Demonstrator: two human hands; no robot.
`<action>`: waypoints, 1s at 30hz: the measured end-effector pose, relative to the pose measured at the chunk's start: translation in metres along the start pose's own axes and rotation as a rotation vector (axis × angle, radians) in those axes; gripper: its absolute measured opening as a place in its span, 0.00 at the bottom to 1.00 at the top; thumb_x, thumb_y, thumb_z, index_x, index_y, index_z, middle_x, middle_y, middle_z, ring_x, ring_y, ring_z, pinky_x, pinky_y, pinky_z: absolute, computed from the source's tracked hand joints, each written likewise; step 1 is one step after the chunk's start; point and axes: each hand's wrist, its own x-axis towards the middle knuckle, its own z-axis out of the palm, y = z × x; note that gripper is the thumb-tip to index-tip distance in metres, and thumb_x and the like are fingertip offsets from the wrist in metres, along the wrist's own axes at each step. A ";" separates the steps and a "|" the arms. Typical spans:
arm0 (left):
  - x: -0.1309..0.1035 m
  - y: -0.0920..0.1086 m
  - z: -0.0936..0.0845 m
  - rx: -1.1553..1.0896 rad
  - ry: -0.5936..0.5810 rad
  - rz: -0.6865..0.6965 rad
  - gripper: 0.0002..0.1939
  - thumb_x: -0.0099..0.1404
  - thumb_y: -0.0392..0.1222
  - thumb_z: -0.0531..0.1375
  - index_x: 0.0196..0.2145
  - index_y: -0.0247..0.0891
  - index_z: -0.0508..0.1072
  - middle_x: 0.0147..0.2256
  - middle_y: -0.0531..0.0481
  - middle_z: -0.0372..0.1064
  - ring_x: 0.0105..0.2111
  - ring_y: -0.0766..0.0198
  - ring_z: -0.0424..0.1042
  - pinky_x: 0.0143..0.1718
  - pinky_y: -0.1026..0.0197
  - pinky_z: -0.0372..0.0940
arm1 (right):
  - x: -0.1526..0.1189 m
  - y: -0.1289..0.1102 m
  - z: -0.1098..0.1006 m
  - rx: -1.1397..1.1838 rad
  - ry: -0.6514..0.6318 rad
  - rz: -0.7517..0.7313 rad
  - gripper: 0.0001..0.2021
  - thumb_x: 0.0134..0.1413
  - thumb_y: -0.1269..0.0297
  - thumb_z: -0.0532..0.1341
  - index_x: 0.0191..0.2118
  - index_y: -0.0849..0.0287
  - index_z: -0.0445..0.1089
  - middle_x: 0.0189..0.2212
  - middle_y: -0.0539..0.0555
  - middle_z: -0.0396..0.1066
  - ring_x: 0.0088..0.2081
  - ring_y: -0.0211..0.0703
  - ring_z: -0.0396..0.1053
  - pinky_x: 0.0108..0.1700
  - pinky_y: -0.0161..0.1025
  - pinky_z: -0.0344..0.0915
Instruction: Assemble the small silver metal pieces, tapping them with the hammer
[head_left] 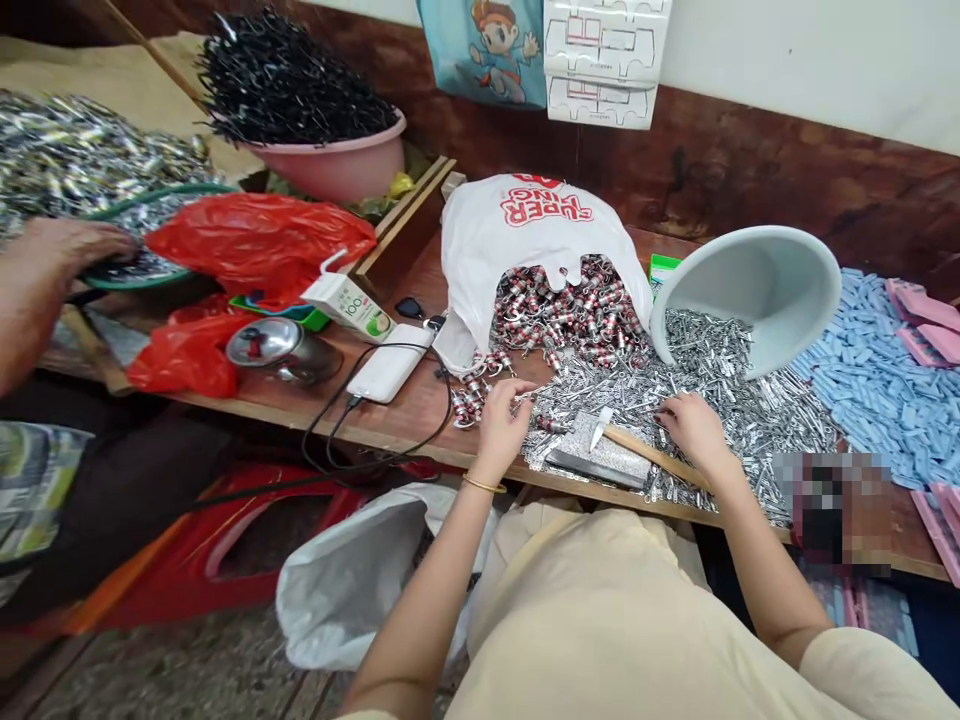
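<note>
My left hand [508, 418] is at the left edge of a pile of small silver metal parts [705, 370], its fingers bent round something I cannot make out. Beside it lie several red and silver pieces [469, 395]. My right hand [691, 425] rests at the pile with curled fingers; what they pinch is too small to tell. Between the hands lie a small hammer [652, 455] with a wooden handle and a flat metal block [600, 468]. Behind them, a white plastic bag [517, 235] spills red and silver pieces [577, 310].
A tipped grey bucket [787, 290] stands behind the pile, with blue parts [885, 370] to its right. Leftward are a white power bank [390, 365] with a black cable, a metal can [277, 350], a juice carton [349, 305] and red bags [255, 240]. Another person's hand [82, 245] is far left.
</note>
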 end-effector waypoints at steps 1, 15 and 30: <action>-0.005 0.002 -0.001 0.014 -0.032 0.052 0.12 0.65 0.34 0.56 0.44 0.39 0.76 0.46 0.44 0.74 0.50 0.54 0.71 0.57 0.49 0.64 | -0.001 0.000 0.003 -0.025 0.010 0.019 0.05 0.62 0.68 0.62 0.36 0.56 0.76 0.36 0.57 0.76 0.42 0.50 0.69 0.41 0.41 0.60; -0.036 -0.030 0.014 0.071 -0.141 0.205 0.17 0.69 0.38 0.56 0.53 0.43 0.76 0.47 0.42 0.75 0.51 0.52 0.70 0.57 0.42 0.65 | -0.004 -0.004 0.035 0.014 0.070 0.086 0.05 0.61 0.75 0.60 0.37 0.59 0.73 0.36 0.56 0.76 0.41 0.48 0.70 0.39 0.38 0.56; -0.036 -0.028 0.017 0.118 -0.010 0.206 0.13 0.71 0.42 0.53 0.47 0.40 0.76 0.44 0.41 0.75 0.48 0.52 0.70 0.54 0.47 0.65 | -0.005 0.022 0.033 0.066 0.118 0.083 0.08 0.64 0.68 0.59 0.34 0.61 0.75 0.37 0.63 0.76 0.42 0.51 0.68 0.43 0.42 0.58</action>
